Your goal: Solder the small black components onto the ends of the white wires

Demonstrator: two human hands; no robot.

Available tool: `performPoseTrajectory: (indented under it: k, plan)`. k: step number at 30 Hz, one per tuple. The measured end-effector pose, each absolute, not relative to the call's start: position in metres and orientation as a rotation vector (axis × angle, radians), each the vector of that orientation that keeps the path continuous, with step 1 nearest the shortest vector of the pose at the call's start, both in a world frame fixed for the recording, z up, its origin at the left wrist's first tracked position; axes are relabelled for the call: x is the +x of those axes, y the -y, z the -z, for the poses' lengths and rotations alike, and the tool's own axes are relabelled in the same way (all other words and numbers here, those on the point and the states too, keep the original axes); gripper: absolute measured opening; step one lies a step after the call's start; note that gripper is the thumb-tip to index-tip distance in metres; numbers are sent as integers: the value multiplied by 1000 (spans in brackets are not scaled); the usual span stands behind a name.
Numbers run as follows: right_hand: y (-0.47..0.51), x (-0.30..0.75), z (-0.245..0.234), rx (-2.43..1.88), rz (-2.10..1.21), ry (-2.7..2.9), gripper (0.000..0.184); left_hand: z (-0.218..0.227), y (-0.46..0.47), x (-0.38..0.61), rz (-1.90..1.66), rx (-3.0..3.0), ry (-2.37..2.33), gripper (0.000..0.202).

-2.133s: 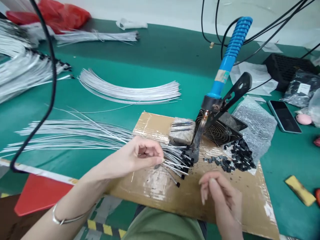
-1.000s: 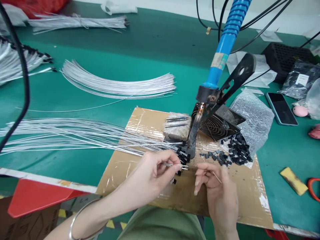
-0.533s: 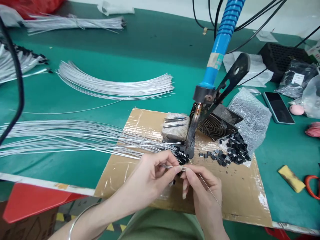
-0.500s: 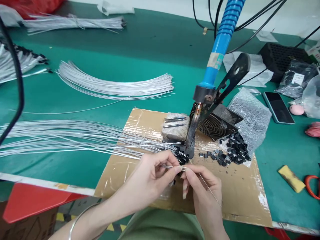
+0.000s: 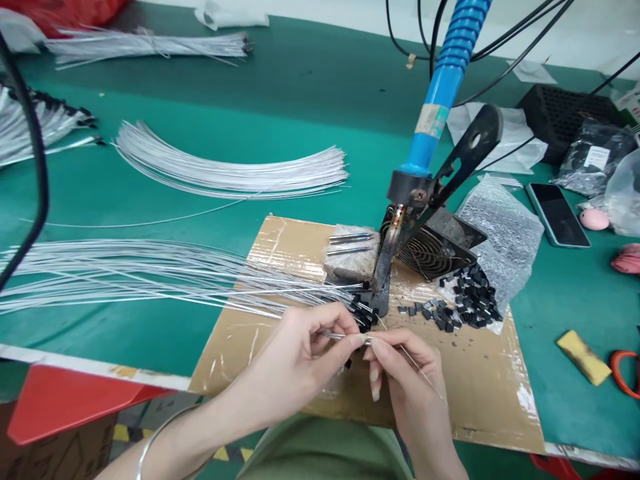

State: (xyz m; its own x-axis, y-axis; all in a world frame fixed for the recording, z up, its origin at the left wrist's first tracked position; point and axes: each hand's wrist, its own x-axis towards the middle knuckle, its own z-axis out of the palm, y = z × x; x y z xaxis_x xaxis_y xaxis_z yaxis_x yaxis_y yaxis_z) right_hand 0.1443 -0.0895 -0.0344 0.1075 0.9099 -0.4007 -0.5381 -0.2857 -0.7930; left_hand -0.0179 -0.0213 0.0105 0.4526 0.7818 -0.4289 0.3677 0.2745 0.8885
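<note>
In the head view, above the cardboard (image 5: pixel 235 353), the left hand (image 5: pixel 320 347) pinches a silvery wire (image 5: pixel 334 335), apparently touching the right hand (image 5: pixel 413 373), which grips a thin strand (image 5: pixel 424 375) (it slants across that hand). Loose wires (image 5: pixel 175 273) spread leftward onto the tabletop (image 5: pixel 280 93); the blue-handled iron (image 5: pixel 440 100) leans just beyond.

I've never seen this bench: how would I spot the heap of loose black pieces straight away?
On the green table, find the brown cardboard, then the black fan near its back edge. Just in front of the fan lies the heap of small dark pieces, trailing leftward. They lie loose, unlike the black ends by the left hand, which sit on pale wires.
</note>
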Motion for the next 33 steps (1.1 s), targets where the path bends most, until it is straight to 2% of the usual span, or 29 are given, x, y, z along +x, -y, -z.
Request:
performPoseTrajectory:
  k: [6, 17, 28, 33]
  plan:
    - [87, 154, 39, -1088, -1600, 495, 20, -12, 20, -17, -379, 1339, -1124, 31]
    - [89, 145, 43, -1054, -1543, 438, 17, 0, 29, -11, -562, 1289, -1151, 27]
    - [86, 128, 38, -1085, -1364, 368, 21, 8, 40, -10, -673, 1256, -1202, 32]
    - [86, 132, 39, -1056, -1347, 410, 25, 7, 36, -9, -687, 1275, -1239, 27]
